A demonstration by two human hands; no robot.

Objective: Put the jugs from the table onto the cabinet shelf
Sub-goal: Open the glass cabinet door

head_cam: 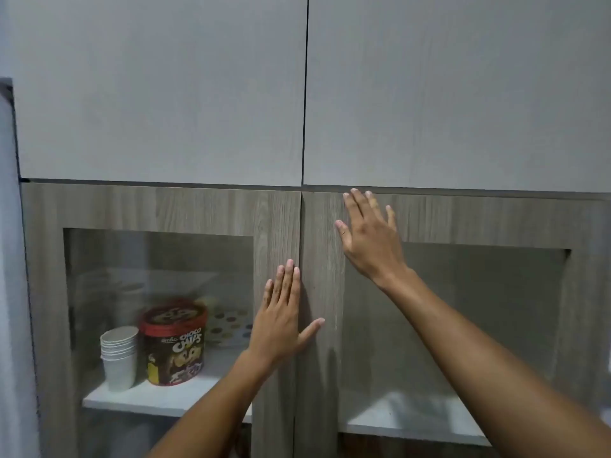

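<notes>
Both hands lie flat with fingers spread on the closed grey-brown wood-grain cabinet doors, left hand (281, 322) on the left door (277, 226), right hand (370, 236) higher on the right door (463, 219), while behind the glass a white shelf (158, 396) holds stacked white paper cups (119, 357) and a brown Choco Chips tub (175, 345), with no jug visible.

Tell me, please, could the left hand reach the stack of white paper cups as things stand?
Probably not: the left hand lies flat on the closed glass-paned wooden door, and the stack of white paper cups sits behind its glass.
</notes>
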